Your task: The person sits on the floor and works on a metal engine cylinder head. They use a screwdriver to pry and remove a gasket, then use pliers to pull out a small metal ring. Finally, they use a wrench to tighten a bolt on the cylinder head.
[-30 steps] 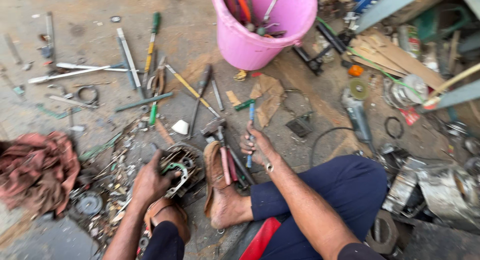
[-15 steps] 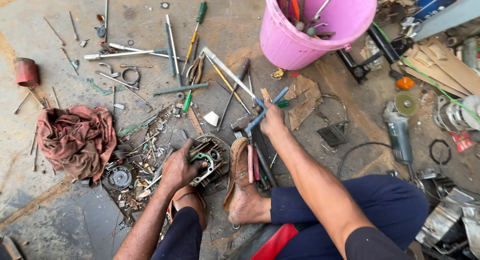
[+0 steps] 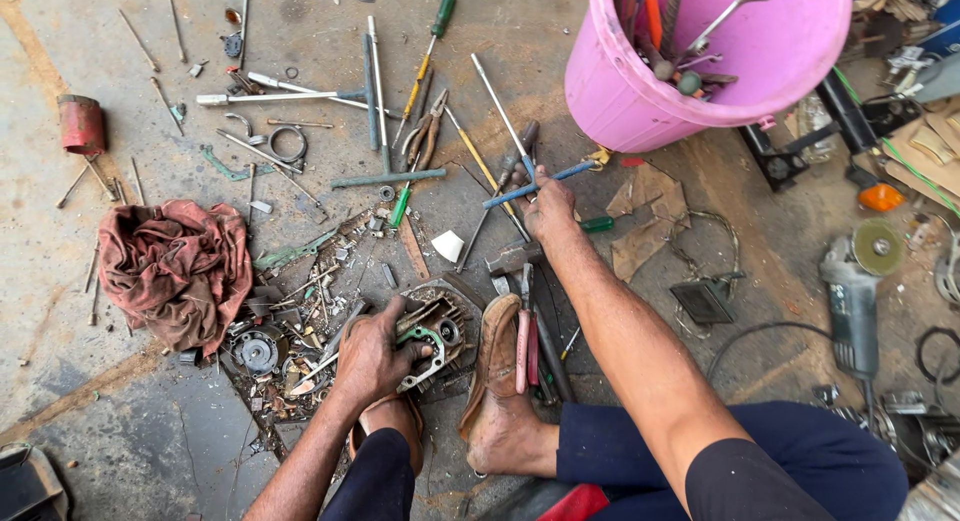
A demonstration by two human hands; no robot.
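Left hand (image 3: 372, 356) clenched on metal part (image 3: 432, 333), right hand (image 3: 549, 209) grasping blue-handled tool (image 3: 540, 184), pink bucket (image 3: 640, 91) near, floor (image 3: 130, 421)

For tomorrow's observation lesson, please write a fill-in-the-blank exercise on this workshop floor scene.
1. The bucket full of tools is ____ in colour.
2. The right hand grips a tool with a ____ handle.
3. The left hand rests on a greasy metal ____.
4. The crumpled rag lies to the ____ of the left hand.

Missing words: pink; blue; part; left
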